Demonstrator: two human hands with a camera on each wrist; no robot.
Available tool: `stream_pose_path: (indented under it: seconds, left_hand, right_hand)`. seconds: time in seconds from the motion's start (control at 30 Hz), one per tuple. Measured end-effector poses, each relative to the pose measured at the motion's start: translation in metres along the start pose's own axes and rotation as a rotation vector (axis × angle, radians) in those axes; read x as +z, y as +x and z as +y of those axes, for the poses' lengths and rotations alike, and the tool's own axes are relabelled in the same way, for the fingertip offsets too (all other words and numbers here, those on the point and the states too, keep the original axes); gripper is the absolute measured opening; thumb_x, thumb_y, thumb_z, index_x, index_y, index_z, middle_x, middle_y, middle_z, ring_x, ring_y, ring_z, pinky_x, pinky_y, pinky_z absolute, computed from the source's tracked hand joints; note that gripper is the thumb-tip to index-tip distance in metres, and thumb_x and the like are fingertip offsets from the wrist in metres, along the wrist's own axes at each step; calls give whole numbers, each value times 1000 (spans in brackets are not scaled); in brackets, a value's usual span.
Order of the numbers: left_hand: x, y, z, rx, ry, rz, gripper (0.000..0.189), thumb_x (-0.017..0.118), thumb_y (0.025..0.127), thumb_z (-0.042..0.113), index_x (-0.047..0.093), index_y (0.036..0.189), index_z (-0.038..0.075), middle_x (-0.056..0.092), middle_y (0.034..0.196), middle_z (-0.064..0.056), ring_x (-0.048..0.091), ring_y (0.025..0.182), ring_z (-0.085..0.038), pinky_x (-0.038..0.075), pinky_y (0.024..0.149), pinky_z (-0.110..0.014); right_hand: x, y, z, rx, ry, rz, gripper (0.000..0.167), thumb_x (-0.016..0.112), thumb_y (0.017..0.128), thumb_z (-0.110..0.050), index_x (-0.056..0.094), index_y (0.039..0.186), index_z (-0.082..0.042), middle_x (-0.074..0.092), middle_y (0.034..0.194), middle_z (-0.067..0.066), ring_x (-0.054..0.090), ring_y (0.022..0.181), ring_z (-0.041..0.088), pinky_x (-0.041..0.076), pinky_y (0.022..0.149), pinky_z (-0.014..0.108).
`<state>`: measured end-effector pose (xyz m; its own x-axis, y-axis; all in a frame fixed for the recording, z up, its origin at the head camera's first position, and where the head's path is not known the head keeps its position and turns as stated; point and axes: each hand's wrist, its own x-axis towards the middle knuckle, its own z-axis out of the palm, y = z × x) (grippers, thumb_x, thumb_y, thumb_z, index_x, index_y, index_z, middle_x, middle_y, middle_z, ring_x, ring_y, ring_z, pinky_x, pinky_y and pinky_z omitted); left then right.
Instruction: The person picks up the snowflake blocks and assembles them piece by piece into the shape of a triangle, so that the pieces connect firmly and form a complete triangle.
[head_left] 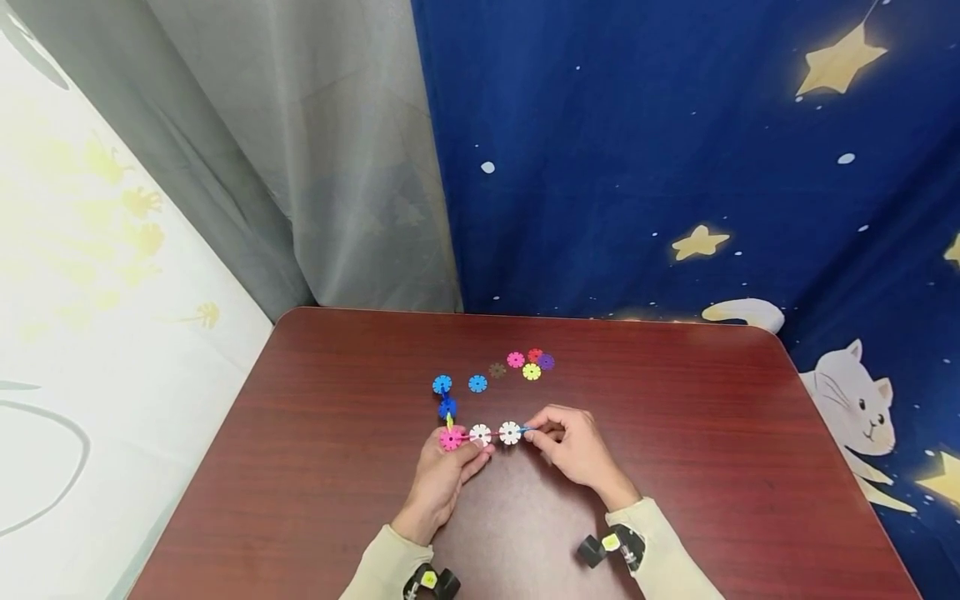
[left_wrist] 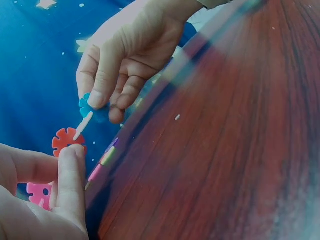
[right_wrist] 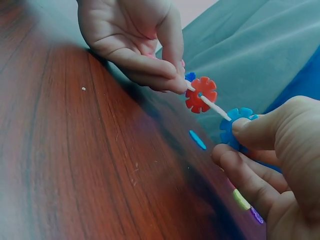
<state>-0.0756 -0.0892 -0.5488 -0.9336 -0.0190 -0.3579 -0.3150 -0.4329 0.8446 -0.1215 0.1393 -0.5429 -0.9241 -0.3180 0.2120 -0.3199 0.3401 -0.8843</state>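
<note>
A chain of interlocked plastic snowflake discs runs between both hands above the table. My left hand [head_left: 441, 479] grips its middle near a pink disc [head_left: 451, 439] and pinches a white disc [head_left: 481, 434]. Beyond the fingertips comes a red disc [right_wrist: 201, 95], then another white disc [head_left: 510, 432]. At the right end, my right hand [head_left: 573, 442] pinches a blue disc [right_wrist: 235, 127] between thumb and fingers; it meets the white disc's edge. Past the left hand, the chain bends away through a yellow disc [head_left: 450, 422] and dark blue disc [head_left: 447, 407] to a light blue one [head_left: 442, 384].
On the dark red wooden table [head_left: 337, 467], loose discs lie beyond the hands: light blue [head_left: 477, 383], brown [head_left: 497, 371], pink [head_left: 516, 359], yellow [head_left: 532, 372], red [head_left: 535, 355] and purple [head_left: 547, 362]. Grey and blue curtains [head_left: 637, 167] hang behind the far edge.
</note>
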Motion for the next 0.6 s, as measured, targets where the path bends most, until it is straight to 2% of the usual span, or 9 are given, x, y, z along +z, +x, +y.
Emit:
stream_pose_path:
  seconds: [0.2,0.27,0.43,0.6]
  left_hand:
    - [2,-1,2,-18,35,8,45,61,99,-8,34,135,-8,65,105,-15,78,87,-18,66,87,-28]
    - [2,-1,2,-18,45,3,46,61,100,-7,34,137,-9,64,107,-16,78,88,-18,66,87,-28]
    - [2,0,2,-29,56,-11,47,61,100,-7,35,138,-10,64,107,-16,78,88,-18,66,88,-28]
    - [1,1,1,-31,43,-20,48,60,100,-7,33,140,-11,65,108,-17,78,88,-18,65,88,-28]
  right_hand:
    - [2,0,3,-68,-66,0,18,85,88,-4,82,91,-21,79,89,-1,70,73,3,61,64,23]
    - [2,1,5,-77,-72,9,17,84,88,-4,82,91,-21,79,89,-3,70,73,1,61,64,23]
    - [4,0,7,-76,-62,37,15,84,89,-4,81,90,-19,77,87,-8,72,73,3,62,64,24]
    - [5,0,8,-48,-42,20,14,84,89,-5,80,92,-18,78,89,-5,73,75,4,63,66,23]
